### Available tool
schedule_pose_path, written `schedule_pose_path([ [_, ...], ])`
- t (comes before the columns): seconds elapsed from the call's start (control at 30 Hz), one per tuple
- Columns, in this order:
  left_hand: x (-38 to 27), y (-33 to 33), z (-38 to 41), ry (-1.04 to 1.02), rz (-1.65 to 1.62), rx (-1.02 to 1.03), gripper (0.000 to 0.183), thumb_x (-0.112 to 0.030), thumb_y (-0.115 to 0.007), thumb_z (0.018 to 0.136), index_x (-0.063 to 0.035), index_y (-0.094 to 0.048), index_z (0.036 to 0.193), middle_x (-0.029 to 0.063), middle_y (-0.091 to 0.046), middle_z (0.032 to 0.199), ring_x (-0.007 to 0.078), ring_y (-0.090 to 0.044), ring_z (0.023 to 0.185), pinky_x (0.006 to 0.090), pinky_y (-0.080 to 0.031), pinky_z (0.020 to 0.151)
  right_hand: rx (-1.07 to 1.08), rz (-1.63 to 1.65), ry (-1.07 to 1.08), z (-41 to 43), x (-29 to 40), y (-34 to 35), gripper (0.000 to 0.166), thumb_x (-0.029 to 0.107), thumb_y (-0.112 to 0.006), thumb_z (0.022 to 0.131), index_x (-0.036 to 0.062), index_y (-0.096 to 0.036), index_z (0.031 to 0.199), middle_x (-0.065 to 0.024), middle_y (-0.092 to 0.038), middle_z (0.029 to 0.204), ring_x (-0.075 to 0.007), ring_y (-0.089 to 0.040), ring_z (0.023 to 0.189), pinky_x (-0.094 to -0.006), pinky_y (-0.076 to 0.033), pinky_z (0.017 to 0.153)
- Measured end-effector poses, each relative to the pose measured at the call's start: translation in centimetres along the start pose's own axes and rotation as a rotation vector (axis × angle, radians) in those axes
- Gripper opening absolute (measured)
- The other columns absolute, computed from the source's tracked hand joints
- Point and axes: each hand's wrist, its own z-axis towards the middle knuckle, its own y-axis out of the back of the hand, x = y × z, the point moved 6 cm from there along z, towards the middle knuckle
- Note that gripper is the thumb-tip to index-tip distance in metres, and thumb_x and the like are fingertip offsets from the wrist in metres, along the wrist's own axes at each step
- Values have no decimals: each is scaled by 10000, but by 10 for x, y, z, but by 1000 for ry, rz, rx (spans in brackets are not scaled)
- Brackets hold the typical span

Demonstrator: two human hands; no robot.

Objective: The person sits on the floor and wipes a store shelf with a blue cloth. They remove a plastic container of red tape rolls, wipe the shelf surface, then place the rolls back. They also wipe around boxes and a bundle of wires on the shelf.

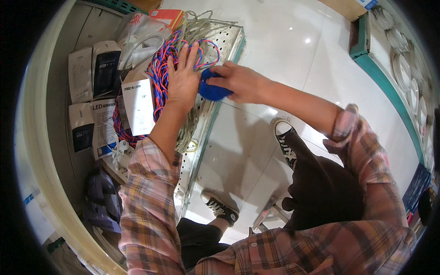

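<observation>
My left hand [184, 77] lies with spread fingers on a bundle of red-and-blue twisted wire [161, 68]. Its palm faces down, and a loop of the same wire sticks out past the fingertips. Close beside it on the right, my right hand [239, 82] grips a bunched blue cloth [213, 86] at the edge of the shelf. Under and behind the wire lies a coil of dull grey-beige twisted cord [192, 127]. A white carton with printing [138, 106] leans against the wire, left of my left wrist.
The perforated metal shelf [223, 37] has a green front edge. Several small cartons [80, 74] stand at its back, near a clear plastic bag [142, 25]. Stacked white plates [401, 72] fill a shelf across the tiled floor [271, 51]. A stool [268, 213] stands below me.
</observation>
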Motion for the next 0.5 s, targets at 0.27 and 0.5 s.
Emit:
schedule_pose_path([
  [0.27, 20, 7, 1, 12, 48, 30, 77, -71, -605, 720, -58, -664, 672, 57, -180, 1530, 280, -149, 1410, 551, -214, 1088, 530, -354, 65, 36, 35, -98, 105, 157, -659, 597, 62, -694, 623, -113, -657, 715, -296, -560, 897, -369, -483, 670],
  [0.5, 16, 13, 0, -9, 17, 13, 89, -39, -581, 713, -52, -655, 666, 71, -209, 1520, 288, -172, 1405, 536, -207, 1099, 250, -295, 215, 12, 107, -124, 229, 234, -640, 676, 51, -702, 798, -106, -614, 927, -307, -469, 1016, -357, -428, 731],
])
